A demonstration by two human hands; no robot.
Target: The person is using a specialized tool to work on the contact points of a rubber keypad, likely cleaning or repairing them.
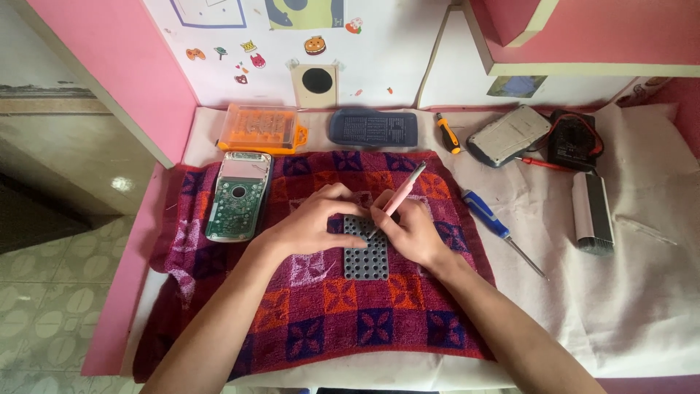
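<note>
Left hand (310, 222) fingers press the grey keypad (367, 252) flat; right hand (412, 230) fingers grip a pink tool (405, 188) above it.

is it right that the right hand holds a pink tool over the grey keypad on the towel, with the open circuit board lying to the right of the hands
Not quite. The head view shows the open circuit board lying to the left of the hands, not the right. The rest holds: the right hand holds a pink tool over the grey keypad on the towel, and the left hand steadies the keypad.
</note>
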